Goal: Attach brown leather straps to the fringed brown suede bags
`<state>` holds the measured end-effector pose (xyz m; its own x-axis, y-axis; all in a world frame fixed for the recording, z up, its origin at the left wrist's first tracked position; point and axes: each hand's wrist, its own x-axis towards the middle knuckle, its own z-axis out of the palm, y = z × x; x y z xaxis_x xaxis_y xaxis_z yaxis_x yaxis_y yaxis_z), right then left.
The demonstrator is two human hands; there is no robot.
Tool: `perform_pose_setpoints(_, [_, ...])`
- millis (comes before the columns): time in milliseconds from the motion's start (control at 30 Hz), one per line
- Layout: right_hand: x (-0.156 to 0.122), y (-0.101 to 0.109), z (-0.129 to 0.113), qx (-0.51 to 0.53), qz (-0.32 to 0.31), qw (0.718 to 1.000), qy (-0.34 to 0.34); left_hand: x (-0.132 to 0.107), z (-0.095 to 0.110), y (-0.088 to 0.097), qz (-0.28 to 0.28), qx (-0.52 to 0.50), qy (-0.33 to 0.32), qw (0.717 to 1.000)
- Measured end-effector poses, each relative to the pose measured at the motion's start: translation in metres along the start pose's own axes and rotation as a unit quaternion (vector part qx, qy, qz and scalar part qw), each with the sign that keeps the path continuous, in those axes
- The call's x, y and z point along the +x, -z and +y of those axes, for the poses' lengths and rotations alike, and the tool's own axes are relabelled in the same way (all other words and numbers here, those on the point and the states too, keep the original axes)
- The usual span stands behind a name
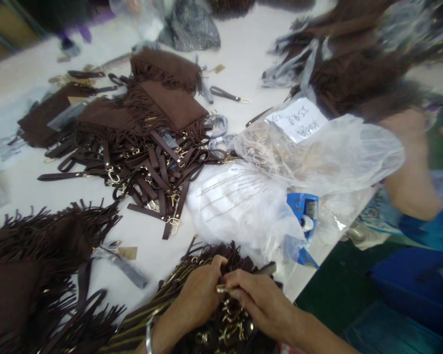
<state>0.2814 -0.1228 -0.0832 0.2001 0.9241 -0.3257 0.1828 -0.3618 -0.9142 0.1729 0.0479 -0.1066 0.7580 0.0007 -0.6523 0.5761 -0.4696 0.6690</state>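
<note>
My left hand (201, 287) is closed at the top of a pile of dark brown fringed bags (170, 290) with gold zippers. What its fingers grip is hidden. Close against it, my right hand (260, 297) pinches a gold metal clasp (222, 288) between thumb and fingers. Several more gold clasps (231, 332) lie just below both hands on the dark pile. Beyond the hands spreads a heap of brown wrist straps (158, 172) with gold clips. Brown fringed pouches (177, 103) lie behind the straps.
Clear plastic bags (243, 206) and a blue tape dispenser (302, 211) stand near the right edge of the white table (251, 64). Fringed bags (15, 290) lie at left. Another person's arm (413, 167) reaches in at right, above blue bins (409, 280).
</note>
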Motion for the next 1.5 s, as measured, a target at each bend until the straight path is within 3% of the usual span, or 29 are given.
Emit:
perform_pose_setpoints(167, [-0.015,-0.002,0.015,-0.028,0.001,0.994,-0.108,-0.002,0.001,-0.001,0.011,-0.013,0.027,0.999])
perform_pose_setpoints(367, [-0.032,-0.008,0.022,0.024,0.081,0.965,-0.249,0.001,0.006,0.001,0.009,0.019,0.045,0.999])
perform_pose_setpoints(567, [-0.013,-0.013,0.021,-0.012,0.050,0.983,-0.177,0.000,0.008,0.003,-0.010,0.009,-0.009,1.000])
perform_pose_setpoints(800, [-0.016,-0.010,0.014,-0.041,0.045,0.978,-0.200,0.002,0.007,0.001,0.009,0.021,0.003,1.000])
perform_pose_setpoints(1133, [-0.005,-0.016,0.015,0.090,0.080,0.960,-0.254,0.001,0.012,0.000,0.024,0.071,-0.005,0.997])
perform_pose_setpoints(1300, [-0.004,-0.036,0.030,0.218,0.129,0.927,-0.278,0.002,0.010,-0.003,0.037,0.110,-0.015,0.993])
perform_pose_setpoints(1400, [0.002,-0.042,0.030,0.322,0.158,0.872,-0.334,0.003,0.007,-0.005,0.042,0.112,-0.022,0.993])
perform_pose_setpoints(1500, [0.008,-0.039,0.021,0.380,0.140,0.815,-0.414,0.004,0.006,-0.006,0.046,0.123,-0.026,0.991])
